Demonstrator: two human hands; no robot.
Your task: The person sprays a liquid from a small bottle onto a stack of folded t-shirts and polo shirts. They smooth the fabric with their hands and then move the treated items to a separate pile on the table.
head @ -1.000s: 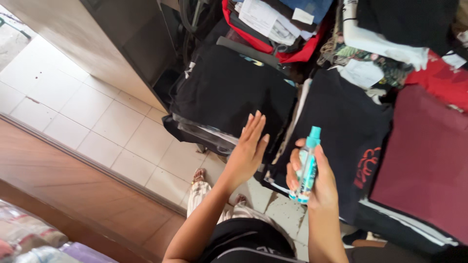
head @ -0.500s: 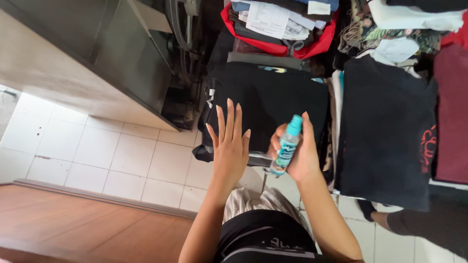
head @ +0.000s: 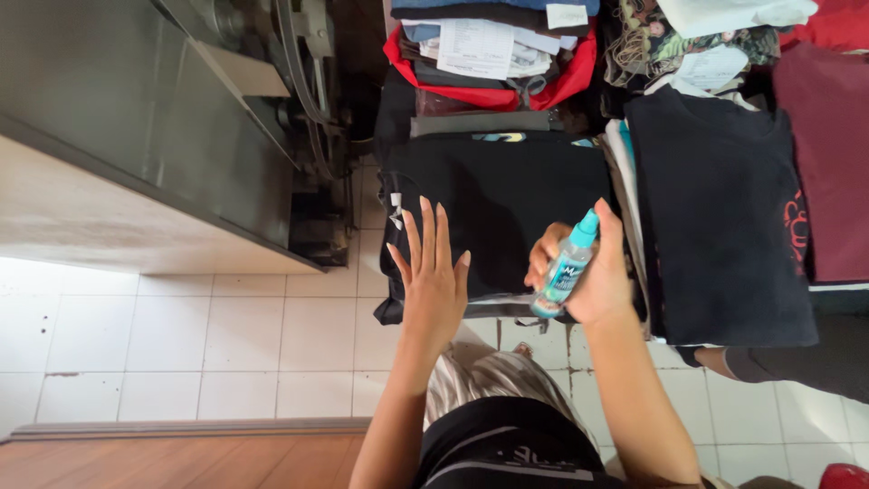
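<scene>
Right hand (head: 593, 276) wraps a teal spray bottle (head: 563, 269) — nozzle apparently aimed at the folded black garment (head: 507, 199); left hand (head: 433, 276) hovers flat, fingers spread, holding nothing.

At frame centre, the right hand (head: 593, 276) is gripping a bottle (head: 565, 266); the left hand (head: 433, 281) is hovering flat over a black shirt (head: 507, 195).

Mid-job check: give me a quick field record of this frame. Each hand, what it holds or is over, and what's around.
left hand: open, fingers spread, flat over the black folded garment; contact cannot be told
right hand: closed around a small spray bottle
bottle: clear body, teal cap, tilted, cap pointing up-right
right of it: dark folded shirt with red print, maroon garment
behind: red bag with clothes and papers
left: grey metal machine
floor: white tiles
</scene>
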